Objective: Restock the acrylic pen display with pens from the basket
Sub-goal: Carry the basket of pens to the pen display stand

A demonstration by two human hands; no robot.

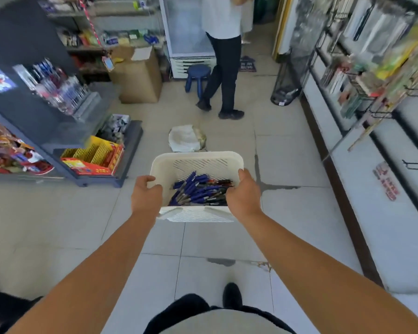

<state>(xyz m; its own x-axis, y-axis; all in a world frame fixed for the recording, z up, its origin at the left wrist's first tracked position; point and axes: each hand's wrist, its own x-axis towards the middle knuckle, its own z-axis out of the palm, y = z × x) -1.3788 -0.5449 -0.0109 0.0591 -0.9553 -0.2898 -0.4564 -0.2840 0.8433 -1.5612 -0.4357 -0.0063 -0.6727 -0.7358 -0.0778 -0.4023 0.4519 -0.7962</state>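
Both grips curl on the cream slotted plastic basket (196,162): left hand (145,194), right hand (243,192). Tilting risks loose blue pens (199,190) spilling before the clear acrylic pen display (60,89).

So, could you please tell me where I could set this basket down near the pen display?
The grey ledge right of the acrylic pen display looks bare, though blurred. The floor tiles left of the basket are free. The lower shelf is crowded with a yellow rack and red box.
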